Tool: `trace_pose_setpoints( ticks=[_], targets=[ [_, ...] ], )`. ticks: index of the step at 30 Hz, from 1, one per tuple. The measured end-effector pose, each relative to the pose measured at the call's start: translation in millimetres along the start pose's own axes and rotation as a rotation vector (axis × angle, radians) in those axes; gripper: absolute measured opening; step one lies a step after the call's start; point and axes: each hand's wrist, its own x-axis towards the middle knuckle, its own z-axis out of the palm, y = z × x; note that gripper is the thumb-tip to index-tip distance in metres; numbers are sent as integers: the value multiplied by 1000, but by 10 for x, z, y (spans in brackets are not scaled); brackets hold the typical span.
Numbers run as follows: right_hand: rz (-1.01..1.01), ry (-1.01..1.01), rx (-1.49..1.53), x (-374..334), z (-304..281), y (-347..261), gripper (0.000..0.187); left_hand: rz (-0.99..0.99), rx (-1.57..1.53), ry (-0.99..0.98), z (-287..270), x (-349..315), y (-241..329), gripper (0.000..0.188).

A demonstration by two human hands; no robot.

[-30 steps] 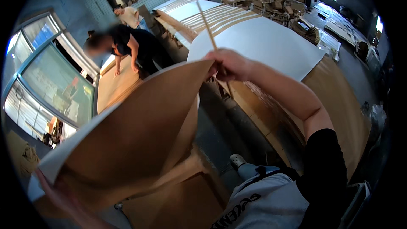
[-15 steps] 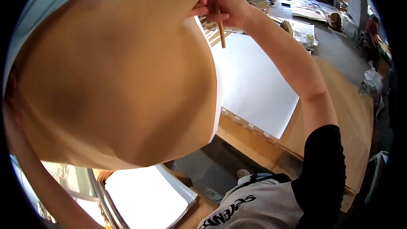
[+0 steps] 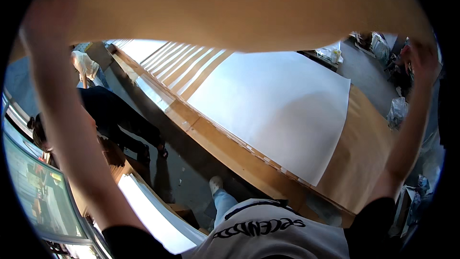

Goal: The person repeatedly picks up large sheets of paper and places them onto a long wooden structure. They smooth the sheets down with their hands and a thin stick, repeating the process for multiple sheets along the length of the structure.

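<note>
Hands raised overhead, the left hand (image 3: pixel 52 5) and right hand (image 3: pixel 421 55) grip opposite edges of a large brown sheet (image 3: pixel 249 5). It hangs aloft, not yet laid on the worktable (image 3: pixel 364 158), where a white sheet (image 3: pixel 278 105) lies flat.

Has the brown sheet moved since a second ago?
Yes. The brown sheet has gone up, from hanging low left of the white sheet to overhead.

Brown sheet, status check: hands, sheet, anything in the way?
Left hand and right hand both raised, gripping the brown sheet. Sheet overhead, above the white sheet on the table. Another person bent over, left.
</note>
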Motion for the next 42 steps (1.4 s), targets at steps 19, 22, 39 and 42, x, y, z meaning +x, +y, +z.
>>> trace_pose_setpoints(
  ticks=[19,22,39,42],
  targets=[
    [978,1011,-102,-4638,582,1326,34,-1745,-651,-288,750,-4275,-3715,62],
    [970,1160,-102,-4706,723,1466,31,-1740,-668,-305,757,-4355,-3726,60],
    [1035,982,-61,-5045,407,1568,30,-1737,-784,-217,742,-4440,-3713,47],
    [1027,979,-59,-4899,619,1602,32,-1678,-727,-194,698,-4378,-3718,45]
  ],
)
